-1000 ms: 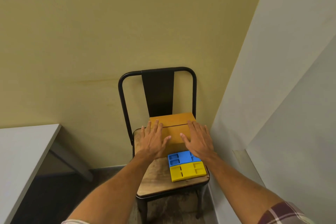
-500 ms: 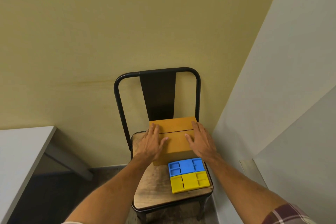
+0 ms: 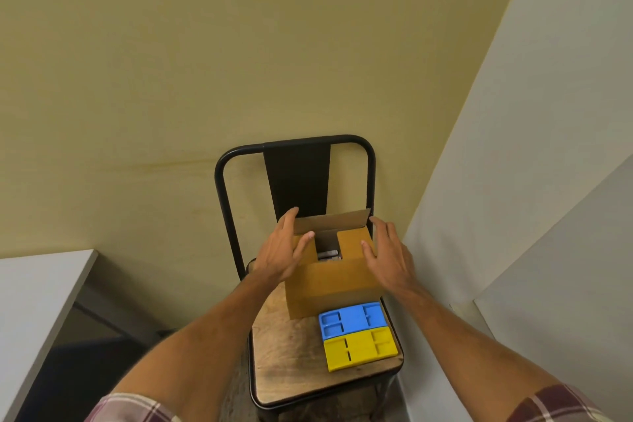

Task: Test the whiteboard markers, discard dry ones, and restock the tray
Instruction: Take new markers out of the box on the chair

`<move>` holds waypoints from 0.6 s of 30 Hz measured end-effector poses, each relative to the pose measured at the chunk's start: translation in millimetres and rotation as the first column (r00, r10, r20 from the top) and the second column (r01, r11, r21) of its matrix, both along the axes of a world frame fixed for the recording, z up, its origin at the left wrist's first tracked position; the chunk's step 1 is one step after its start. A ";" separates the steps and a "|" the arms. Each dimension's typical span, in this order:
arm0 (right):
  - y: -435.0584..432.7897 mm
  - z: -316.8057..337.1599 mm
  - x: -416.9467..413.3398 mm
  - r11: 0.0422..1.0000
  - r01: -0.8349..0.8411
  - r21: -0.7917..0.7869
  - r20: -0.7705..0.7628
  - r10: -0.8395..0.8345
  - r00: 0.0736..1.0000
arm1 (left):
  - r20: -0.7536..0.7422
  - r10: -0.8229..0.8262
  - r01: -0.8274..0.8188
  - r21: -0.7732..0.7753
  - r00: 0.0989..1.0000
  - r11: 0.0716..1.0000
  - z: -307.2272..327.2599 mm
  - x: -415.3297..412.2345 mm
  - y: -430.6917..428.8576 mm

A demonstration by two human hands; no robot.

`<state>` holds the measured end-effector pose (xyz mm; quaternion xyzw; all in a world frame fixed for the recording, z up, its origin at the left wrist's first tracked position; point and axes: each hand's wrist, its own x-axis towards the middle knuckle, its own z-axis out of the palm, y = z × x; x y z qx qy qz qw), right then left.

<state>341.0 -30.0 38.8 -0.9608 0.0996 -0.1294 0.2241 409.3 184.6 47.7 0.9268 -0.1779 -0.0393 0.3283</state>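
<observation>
We see a cardboard box [image 3: 334,288] sitting at the 12 o'clock end of the wooden seat of a black metal chair [image 3: 296,178]. Its rear flap [image 3: 330,224] stands up, and the two side flaps lie flat with a gap between them. Something grey shows in the gap, too small to tell. The left hand [image 3: 282,252] is on the box top at 9 o'clock with its grip released: fingers straight, thumb over the left side flap. The right hand [image 3: 388,259] is at the box's 3 o'clock edge, grip also released, thumb on the right side flap. The blue tray [image 3: 352,320] lies at 5 o'clock of the box against its front. The yellow tray [image 3: 359,348] touches the blue one at its 6 o'clock. A grey desk [image 3: 37,291] is at 9 o'clock of the chair.
</observation>
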 end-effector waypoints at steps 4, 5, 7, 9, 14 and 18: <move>-14.2 -0.7 -10.1 0.990 -0.112 0.087 -0.007 0.113 0.994 | 0.023 -0.079 0.077 0.071 0.997 0.994 3.9 11.4 -1.0; -17.7 -1.5 -13.3 0.986 -0.131 0.101 -0.025 0.134 0.991 | 0.016 -0.096 0.094 0.113 0.995 0.989 3.4 14.6 -2.0; -23.4 -1.5 -20.2 0.976 -0.159 0.149 -0.087 0.174 0.981 | -0.012 -0.119 0.119 0.188 0.993 0.975 0.1 20.9 -3.2; -27.8 -2.2 -28.1 0.957 -0.199 0.211 -0.209 0.243 0.947 | -0.040 -0.134 0.140 0.237 0.990 0.961 -6.5 26.9 -3.2; -28.8 -22.0 -40.3 0.945 -0.323 0.046 -0.493 0.303 0.816 | -0.075 -0.153 0.169 0.359 0.985 0.918 -21.1 35.1 -5.0; -21.7 -33.3 -38.9 0.955 -0.296 -0.019 -0.595 0.227 0.771 | -0.148 -0.136 0.189 0.441 0.980 0.878 -31.0 36.9 -4.6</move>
